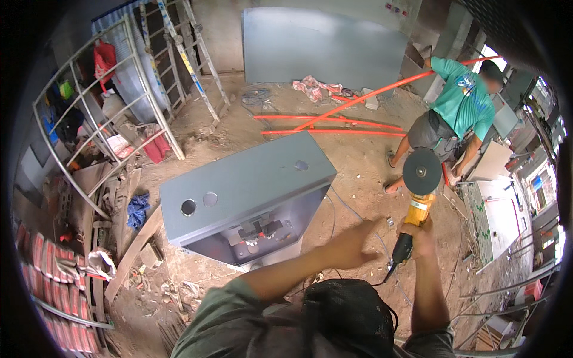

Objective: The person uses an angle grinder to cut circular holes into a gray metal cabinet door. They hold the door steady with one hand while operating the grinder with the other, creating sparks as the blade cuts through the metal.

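Observation:
My right hand (419, 238) is wrapped round a yellow and black angle grinder (419, 209), held upright with its large dark disc (413, 173) at the top. The grinder's black cord runs down from its lower end. My left arm reaches across to the right, and my left hand (352, 246) is in the air with fingers stretched out, a little short of the grinder and holding nothing. Left of my hands stands a grey metal enclosure (250, 185) with round holes in its upper face. Its open side shows dark electrical parts (260, 230) inside.
A co-worker in a green shirt (462, 98) stands at the far right, one hand on a long orange pipe (364, 98). More orange pipes (334, 132) lie on the dirt floor. Ladders (185, 53) and a metal frame (140, 89) stand far left; stacked red-and-white packages (57, 256) are nearer.

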Motion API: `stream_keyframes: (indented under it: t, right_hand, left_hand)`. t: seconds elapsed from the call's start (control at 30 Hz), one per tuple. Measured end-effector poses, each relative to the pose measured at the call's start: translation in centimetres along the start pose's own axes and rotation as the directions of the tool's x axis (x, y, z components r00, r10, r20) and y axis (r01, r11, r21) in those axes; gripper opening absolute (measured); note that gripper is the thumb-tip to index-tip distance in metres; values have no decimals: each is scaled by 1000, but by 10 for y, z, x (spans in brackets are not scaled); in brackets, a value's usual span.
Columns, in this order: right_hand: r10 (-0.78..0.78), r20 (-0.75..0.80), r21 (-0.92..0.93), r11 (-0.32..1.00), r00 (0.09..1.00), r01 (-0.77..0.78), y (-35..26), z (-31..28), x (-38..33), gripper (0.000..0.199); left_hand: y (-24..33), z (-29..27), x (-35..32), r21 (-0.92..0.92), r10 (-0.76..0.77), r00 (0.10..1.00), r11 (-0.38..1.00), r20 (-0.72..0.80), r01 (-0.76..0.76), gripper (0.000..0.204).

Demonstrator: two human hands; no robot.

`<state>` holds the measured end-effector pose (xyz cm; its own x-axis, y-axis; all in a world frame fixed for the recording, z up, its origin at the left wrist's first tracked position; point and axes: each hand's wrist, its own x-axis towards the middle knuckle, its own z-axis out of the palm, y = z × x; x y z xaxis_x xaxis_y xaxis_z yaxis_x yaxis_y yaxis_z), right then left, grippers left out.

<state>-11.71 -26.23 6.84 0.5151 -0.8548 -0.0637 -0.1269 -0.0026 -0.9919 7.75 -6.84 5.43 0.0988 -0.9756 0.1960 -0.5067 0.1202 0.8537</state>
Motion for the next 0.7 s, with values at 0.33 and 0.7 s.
stream_keyframes:
  t: [0.33, 0.7]
  right_hand:
    - [234, 287, -565, 825, 929, -33, -68, 122, 72, 63]
    - [518, 306, -845, 534, 799, -23, -119, 233, 107, 50]
  left_hand:
    - [-137, -285, -261, 506, -106, 678, 585, -727, 634, 62]
    - [-154, -298, -260, 408, -333, 708, 634, -623, 657, 68]
